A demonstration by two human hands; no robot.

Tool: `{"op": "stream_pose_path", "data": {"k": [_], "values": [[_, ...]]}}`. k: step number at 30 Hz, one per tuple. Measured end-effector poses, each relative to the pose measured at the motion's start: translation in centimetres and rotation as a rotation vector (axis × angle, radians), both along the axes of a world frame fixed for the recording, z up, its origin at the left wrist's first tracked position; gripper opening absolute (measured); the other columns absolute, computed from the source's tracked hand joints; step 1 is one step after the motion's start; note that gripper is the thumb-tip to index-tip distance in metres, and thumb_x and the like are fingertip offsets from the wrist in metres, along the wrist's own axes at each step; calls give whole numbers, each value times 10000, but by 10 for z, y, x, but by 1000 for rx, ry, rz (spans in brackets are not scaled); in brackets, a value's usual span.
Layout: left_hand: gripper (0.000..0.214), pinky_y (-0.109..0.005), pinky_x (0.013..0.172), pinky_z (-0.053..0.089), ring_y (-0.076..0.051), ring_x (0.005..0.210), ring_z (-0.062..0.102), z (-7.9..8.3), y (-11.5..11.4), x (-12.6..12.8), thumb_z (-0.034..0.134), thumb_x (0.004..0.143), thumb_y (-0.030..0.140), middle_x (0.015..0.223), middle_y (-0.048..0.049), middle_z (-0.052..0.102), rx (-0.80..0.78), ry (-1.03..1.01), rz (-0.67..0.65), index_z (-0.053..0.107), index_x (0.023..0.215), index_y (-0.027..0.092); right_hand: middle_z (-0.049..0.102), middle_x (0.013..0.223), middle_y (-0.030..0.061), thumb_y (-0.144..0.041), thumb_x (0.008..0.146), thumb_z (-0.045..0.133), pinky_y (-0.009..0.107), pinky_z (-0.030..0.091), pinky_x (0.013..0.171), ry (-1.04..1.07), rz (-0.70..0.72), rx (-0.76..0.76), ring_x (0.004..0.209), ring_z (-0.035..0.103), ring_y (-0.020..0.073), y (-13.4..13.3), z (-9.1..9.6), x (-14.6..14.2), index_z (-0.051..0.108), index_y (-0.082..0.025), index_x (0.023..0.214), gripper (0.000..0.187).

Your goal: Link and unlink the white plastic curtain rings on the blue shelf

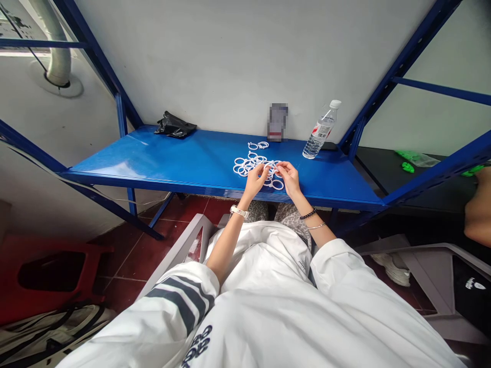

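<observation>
Nearest you, at six o'clock, your white jacket fills the bottom of the view, its left sleeve banded with dark stripes. At eight o'clock a red plastic stool stands on the red tiled floor.

Your forearms run up toward twelve o'clock, with a watch on the left wrist and a dark bead bracelet on the right. Your left hand and right hand meet over the front part of the blue metal shelf. Their fingertips are drawn close together and pinch a white ring between them (exactly how it sits in the fingers is too small to tell).

Just beyond your left hand, at eleven o'clock from it, a pile of white rings lies flat on the shelf, the rings touching and overlapping. Farther back at twelve o'clock, two more loose rings lie near the wall.

At one o'clock from your hands a clear water bottle leans against the wall, cap on. At ten o'clock, well apart in the far left corner of the shelf, sits a crumpled black bag.

At three o'clock, at the view's edge, part of another person's arm shows.
</observation>
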State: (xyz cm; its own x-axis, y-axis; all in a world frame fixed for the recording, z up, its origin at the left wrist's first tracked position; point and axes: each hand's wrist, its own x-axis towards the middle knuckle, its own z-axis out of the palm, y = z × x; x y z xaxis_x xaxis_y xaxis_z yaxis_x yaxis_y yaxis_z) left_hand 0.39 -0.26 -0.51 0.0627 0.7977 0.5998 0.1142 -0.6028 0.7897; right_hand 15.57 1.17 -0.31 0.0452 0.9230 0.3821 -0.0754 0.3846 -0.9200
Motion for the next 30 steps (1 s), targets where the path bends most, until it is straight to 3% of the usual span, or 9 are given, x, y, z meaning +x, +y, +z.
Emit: {"op": "stream_pose_path", "data": {"k": [14, 30], "values": [[306, -266, 630, 500, -151, 661, 626, -4, 2, -2, 552, 964, 473, 732, -14, 652, -20, 9, -1, 587, 1116, 210, 674, 969, 40, -409, 741, 736, 377, 543, 932, -56, -13, 64, 976, 640, 215, -2, 0, 2, 610, -250, 917, 269], [314, -281, 653, 519, -158, 673, 644, -4, 3, -2, 552, 967, 443, 755, -22, 665, -46, -7, -20, 537, 1172, 206, 675, 1015, 43, -453, 723, 772, 387, 527, 971, -69, -21, 59, 993, 630, 216, -1, -1, 1, 617, -255, 925, 322]]}}
